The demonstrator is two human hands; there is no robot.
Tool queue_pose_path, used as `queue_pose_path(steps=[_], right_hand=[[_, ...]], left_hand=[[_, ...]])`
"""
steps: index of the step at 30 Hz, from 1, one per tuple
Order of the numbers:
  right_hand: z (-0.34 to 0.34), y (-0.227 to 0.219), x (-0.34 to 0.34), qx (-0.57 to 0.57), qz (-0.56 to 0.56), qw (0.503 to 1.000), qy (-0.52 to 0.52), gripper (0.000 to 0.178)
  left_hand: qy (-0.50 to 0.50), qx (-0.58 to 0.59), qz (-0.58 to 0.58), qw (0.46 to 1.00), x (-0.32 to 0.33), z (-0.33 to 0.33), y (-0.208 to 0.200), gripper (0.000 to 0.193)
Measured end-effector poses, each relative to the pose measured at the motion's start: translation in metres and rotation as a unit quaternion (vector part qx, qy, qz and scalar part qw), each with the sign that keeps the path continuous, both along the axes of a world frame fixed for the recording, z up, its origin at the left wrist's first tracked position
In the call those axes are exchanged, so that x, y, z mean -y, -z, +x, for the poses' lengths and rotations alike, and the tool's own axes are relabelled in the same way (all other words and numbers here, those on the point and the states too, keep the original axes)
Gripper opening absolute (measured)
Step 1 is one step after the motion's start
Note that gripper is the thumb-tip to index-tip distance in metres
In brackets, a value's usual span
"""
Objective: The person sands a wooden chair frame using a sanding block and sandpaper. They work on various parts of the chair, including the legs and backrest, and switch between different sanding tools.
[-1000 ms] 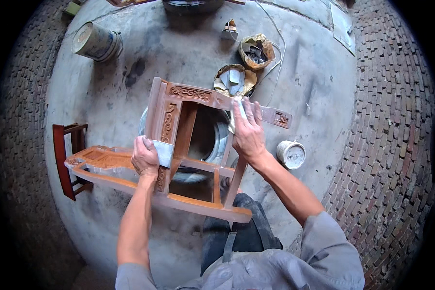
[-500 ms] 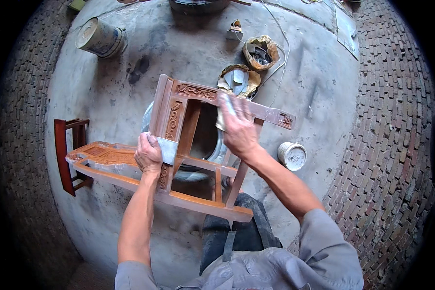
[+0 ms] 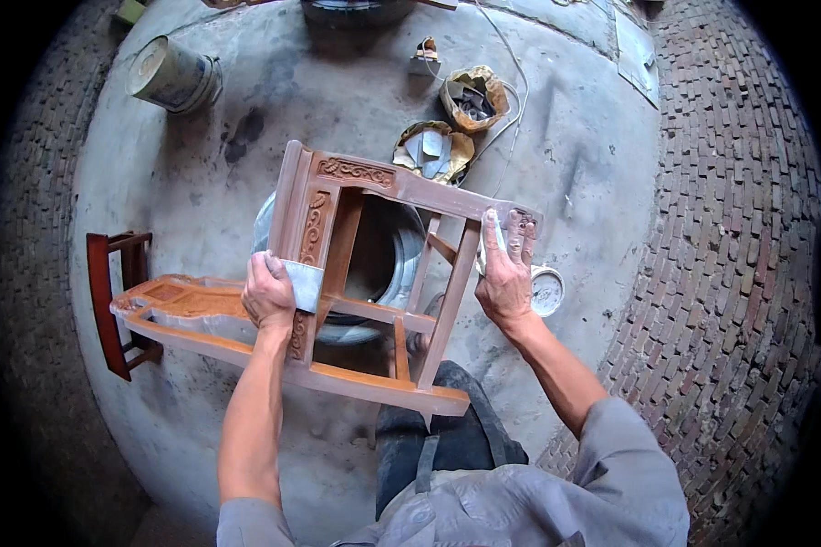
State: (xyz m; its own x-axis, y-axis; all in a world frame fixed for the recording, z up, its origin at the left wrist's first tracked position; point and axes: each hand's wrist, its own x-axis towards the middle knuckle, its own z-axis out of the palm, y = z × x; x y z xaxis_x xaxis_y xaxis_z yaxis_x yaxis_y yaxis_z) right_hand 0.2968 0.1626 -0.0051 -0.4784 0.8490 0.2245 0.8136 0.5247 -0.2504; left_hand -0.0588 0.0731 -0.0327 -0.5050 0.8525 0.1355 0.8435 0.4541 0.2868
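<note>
A carved wooden chair (image 3: 438, 196) lies on its side across a round tyre (image 3: 269, 228), its back pointing left and its legs to the right. My left hand (image 3: 269, 294) is closed at the seat edge, gripping a pale grey sheet of sandpaper (image 3: 306, 284) that lies over the carved rail. My right hand (image 3: 505, 284) presses its fingers along the carved end of the far chair leg. A pale strip of sandpaper (image 3: 492, 233) shows among those fingers; the rest is hidden under the hand.
A white tub (image 3: 547, 294) stands just beyond my right hand. Two torn bags, one with grey sheets (image 3: 431, 153) and one with scraps (image 3: 476, 98), sit behind the chair near a cable (image 3: 511, 56). A red-brown stool (image 3: 100, 305) and a bucket (image 3: 169, 77) are at left.
My right hand has slid right along the chair leg, from beside the carved apron to the leg's carved end. My left hand keeps its place on the chair; the whole view has shifted slightly.
</note>
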Motion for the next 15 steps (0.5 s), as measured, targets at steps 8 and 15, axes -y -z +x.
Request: queue_pose_path(steps=[8,15], right_hand=[[-0.054,0.011,-0.015,-0.02,-0.061,0.997,-0.042,0.069],[-0.072,0.013,-0.022,-0.078,-0.083,0.992,-0.06,0.073]], left_hand=[[-0.004,0.028,-0.024,0.999,0.001,0.003,0.003,0.028],[0.008,0.007,0.027,1.0,-0.006,0.011,0.003,0.024]])
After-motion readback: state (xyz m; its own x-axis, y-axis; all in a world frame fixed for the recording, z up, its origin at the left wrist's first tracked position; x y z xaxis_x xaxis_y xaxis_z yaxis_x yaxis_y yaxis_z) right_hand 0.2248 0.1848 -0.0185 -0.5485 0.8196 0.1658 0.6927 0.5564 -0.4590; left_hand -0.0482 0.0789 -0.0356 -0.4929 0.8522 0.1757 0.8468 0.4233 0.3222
